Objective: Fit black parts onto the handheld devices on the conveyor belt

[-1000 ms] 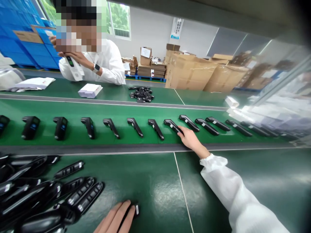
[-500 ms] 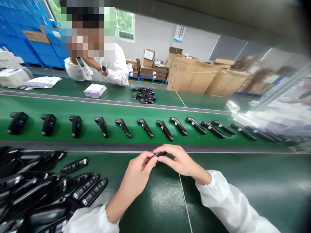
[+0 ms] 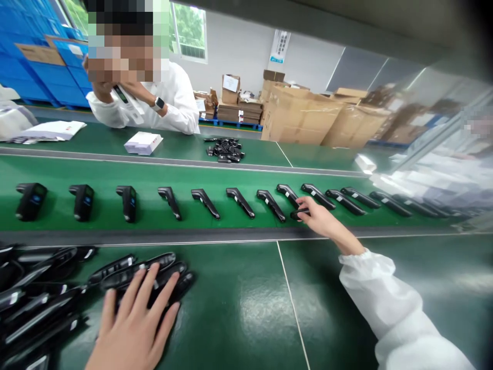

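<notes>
Nearest the camera: left hand [image 3: 133, 321] spread flat, fingers [image 3: 152, 288] splayed and grasping nothing, palm down on the near edge of a heap of black handset shells [image 3: 50, 303] on the green counter [image 3: 239, 308]. Fingertips resting on the two or three rightmost shells [image 3: 154, 270], long axes running left to right and tilted slightly up toward the right, so lying crosswise under the fingers rather than along them.

Farther out, past the counter's pale seam: right hand [image 3: 321, 221] stretched forward from a white sleeve [image 3: 389, 308], fingers pinched on a small black piece [image 3: 299, 213] held just over the near side of the green conveyor belt [image 3: 115, 174]. Piece touching or nearly touching the lower end of one black scanner [image 3: 288, 194]; which of the two, impossible to tell. Scanner's long axis slanting from upper left down to lower right, handle end pointing toward that hand. Right hand clearly the nearer one to the row of scanners [image 3: 204, 201], left hand well apart from it.

Beyond the belt: a small pile of dark parts [image 3: 227, 149], a white box [image 3: 143, 143], a person in a white coat [image 3: 169, 97] leaning on the far counter, cardboard boxes [image 3: 304, 115] behind.
</notes>
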Available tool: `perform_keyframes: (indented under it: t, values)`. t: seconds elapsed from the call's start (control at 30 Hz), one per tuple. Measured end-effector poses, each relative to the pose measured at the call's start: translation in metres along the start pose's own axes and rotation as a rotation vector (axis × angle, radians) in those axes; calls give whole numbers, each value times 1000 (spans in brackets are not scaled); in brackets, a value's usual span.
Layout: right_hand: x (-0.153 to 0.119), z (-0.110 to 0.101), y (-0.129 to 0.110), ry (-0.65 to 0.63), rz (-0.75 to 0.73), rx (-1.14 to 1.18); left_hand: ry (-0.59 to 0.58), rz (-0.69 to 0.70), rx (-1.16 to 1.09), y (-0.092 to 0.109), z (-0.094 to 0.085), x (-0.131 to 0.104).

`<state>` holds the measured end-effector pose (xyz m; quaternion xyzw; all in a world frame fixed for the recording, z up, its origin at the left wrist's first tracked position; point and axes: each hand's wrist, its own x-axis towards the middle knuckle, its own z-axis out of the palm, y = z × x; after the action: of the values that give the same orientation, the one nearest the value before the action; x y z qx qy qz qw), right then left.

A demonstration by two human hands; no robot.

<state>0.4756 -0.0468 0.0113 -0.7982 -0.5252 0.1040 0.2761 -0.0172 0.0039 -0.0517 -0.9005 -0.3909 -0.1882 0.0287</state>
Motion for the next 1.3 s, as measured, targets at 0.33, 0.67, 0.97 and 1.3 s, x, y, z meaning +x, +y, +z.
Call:
perform_keyframes:
  t: [0.33, 0.67, 0.97, 1.3]
  values:
    - [11, -29, -17, -221, -142, -249, 86, 287, 62, 60, 4, 88]
    - [-10, 21, 2, 80, -4, 102, -60, 173, -586, 103, 10, 92]
    - [11, 42, 20, 174, 90, -258, -390, -495, -1376, 121, 8, 133]
    - [23, 30, 45, 86, 11, -421, -352, -759, -1641, 143, -3, 158]
